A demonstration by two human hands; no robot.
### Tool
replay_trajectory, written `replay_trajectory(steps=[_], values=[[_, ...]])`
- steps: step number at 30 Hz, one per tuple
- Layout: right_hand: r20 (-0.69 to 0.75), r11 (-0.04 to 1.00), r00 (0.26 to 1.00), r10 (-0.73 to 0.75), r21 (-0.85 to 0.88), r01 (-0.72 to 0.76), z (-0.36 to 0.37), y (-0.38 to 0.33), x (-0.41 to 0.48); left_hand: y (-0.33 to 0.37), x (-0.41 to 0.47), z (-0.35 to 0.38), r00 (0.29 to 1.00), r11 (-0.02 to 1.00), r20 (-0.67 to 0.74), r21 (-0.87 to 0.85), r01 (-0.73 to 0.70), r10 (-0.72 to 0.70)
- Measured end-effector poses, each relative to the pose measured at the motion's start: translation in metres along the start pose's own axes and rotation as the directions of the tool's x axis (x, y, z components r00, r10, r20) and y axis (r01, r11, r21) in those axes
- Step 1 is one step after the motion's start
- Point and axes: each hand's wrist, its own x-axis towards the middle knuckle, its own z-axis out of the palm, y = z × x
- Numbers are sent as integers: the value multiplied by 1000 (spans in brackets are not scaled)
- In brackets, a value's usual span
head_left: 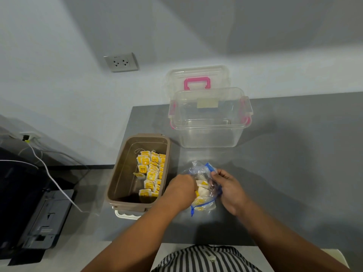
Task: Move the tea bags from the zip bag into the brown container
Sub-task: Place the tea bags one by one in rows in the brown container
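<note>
At the far left, off the table, sits a dark printer [39, 218], with a white cable [51, 177] trailing across it from the wall. Higher on the wall is a double socket [121, 62].

On the left edge of the grey table [294, 154] stands the brown container [117, 185], open at the top. Its right half is packed with tea bags [152, 173] in white and yellow wrappers, laid in rough rows along the right wall. The left half shows bare floor. A white piece [127, 214] sticks out from under the container's near end.

Behind and to the right stands a clear plastic box [210, 122] with pink latches, open, with nothing visible inside. Its clear lid [197, 83], with a pink handle, leans upright against the wall just behind it.

In front of the clear box and just right of the brown container lies the zip bag [204, 173], crumpled, its blue zip strip spread apart. White and yellow packets [201, 190] show through the plastic.

The left hand [181, 188] is pushed into the bag's mouth, knuckles up. Its fingers are buried among the packets, so whether they grip anything cannot be told. The right hand [225, 185] pinches the bag's far edge beside the zip strip, fingers curled on the plastic, holding the mouth apart.

At the bottom edge a striped shirt [206, 260] shows.
</note>
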Motion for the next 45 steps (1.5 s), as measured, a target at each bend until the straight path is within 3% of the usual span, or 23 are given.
replay_trajectory(steps=[6, 11, 17, 25, 28, 33, 39, 42, 45], values=[[-8, 999, 1000, 3, 35, -3, 3, 0, -7, -6, -9, -5, 998, 947, -51, -320, 13, -31], [-19, 998, 1000, -4, 61, 5, 2, 0, -10, -5, -10, -9, 996, 902, -68, -431, 18, -52], [-26, 998, 1000, 0, 61, 2, 3, 1, -12, 3, -7, -12, 997, 903, -59, -428, 23, -54], [-36, 997, 999, 27, 73, -24, 5, 3, -9, 6, -11, -28, 992, 775, -119, -630, -44, -40], [-34, 995, 999, 35, 91, -32, 4, 4, -7, 6, -13, -28, 991, 821, -134, -564, -92, 19], [-55, 995, 998, 41, 95, -36, 3, 6, -3, 6, -12, -25, 985, 950, -119, -271, -154, 126], [-58, 992, 997, 56, 115, -49, 0, 8, 1, 2, -8, -25, 999, 975, -46, -223, 10, -21], [-62, 992, 997, 54, 120, -47, -1, 8, 2, 9, -8, -29, 997, 999, 60, 1, 40, -40], [-61, 991, 997, 53, 127, -45, -1, 8, 3, 9, -8, -23, 998, 993, 58, 122, 3, -10]])
